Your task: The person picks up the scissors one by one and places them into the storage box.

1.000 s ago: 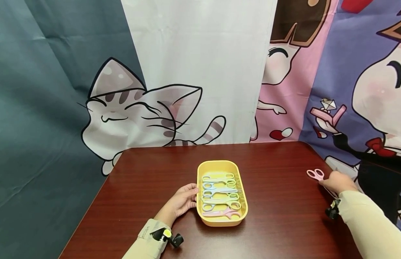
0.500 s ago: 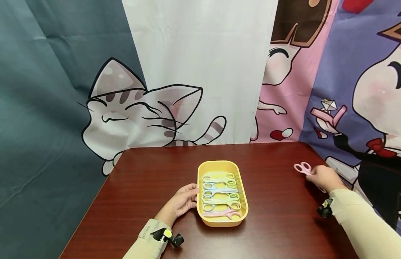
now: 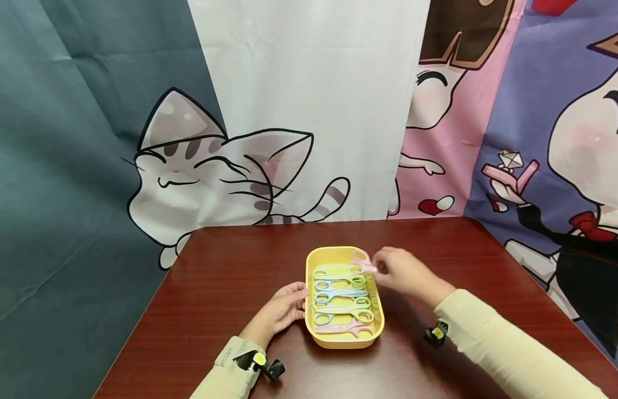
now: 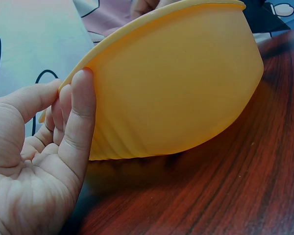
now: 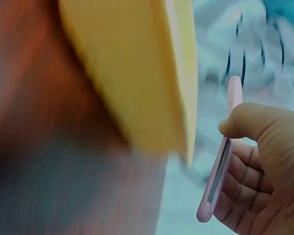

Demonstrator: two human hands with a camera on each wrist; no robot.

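Note:
A yellow plastic tray (image 3: 345, 343) stands on the table with several pastel scissors lying in it in a column. My left hand (image 3: 280, 309) grips the tray's left rim; in the left wrist view, thumb and fingertips meet the yellow edge (image 4: 152, 19). Over the tray's far right corner, my right hand (image 3: 407, 275) holds a pair of pink scissors (image 3: 363, 262) with the handle loops pointing in over the tray. The right wrist view shows the pink scissors (image 5: 219, 176) edge-on, pinched between thumb and fingers. Another pink pair (image 3: 341, 328) lies nearest me inside the tray.
The dark red-brown wooden table (image 3: 229, 260) extends around the tray on all sides. Behind it hangs a cloth backdrop (image 3: 318, 83) printed with a cartoon cat and figures. Small black devices (image 3: 437, 333) are strapped at both sleeves.
My right hand has carried the pink scissors leftward from the table's right side to above the tray's far right corner. The left hand and tray have stayed in place.

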